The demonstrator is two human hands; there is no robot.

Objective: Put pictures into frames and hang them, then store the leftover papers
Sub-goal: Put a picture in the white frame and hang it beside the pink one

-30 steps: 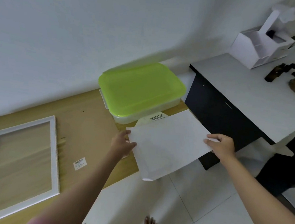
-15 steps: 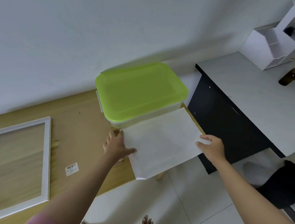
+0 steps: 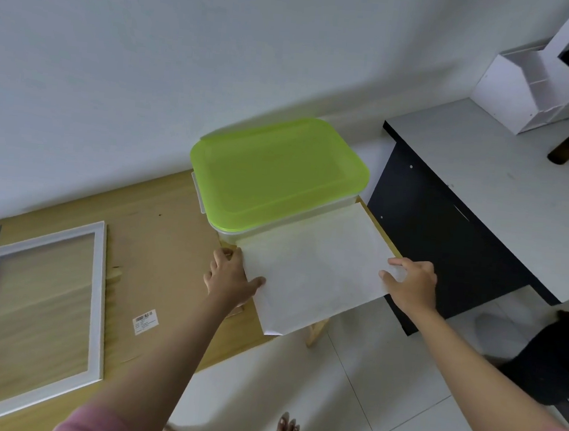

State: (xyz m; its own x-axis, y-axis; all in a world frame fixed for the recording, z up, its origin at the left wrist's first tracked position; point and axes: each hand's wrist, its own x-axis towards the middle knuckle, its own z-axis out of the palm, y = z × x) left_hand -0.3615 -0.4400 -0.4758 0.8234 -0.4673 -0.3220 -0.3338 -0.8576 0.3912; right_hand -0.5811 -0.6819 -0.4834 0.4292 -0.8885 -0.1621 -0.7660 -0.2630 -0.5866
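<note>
Both hands, L & R, grip white paper betw. them.

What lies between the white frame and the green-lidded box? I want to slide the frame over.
In the head view, only brown backing board with a small barcode sticker lies between the white frame and the green-lidded box.

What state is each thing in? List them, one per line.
Box: shut, green lid on.
Paper: flat on the table by the box, a corner past the edge.
Left hand: on the paper's left edge.
Right hand: on the paper's right edge.
Frame: flat on the table, no picture inside.
Organizer: open.
</note>
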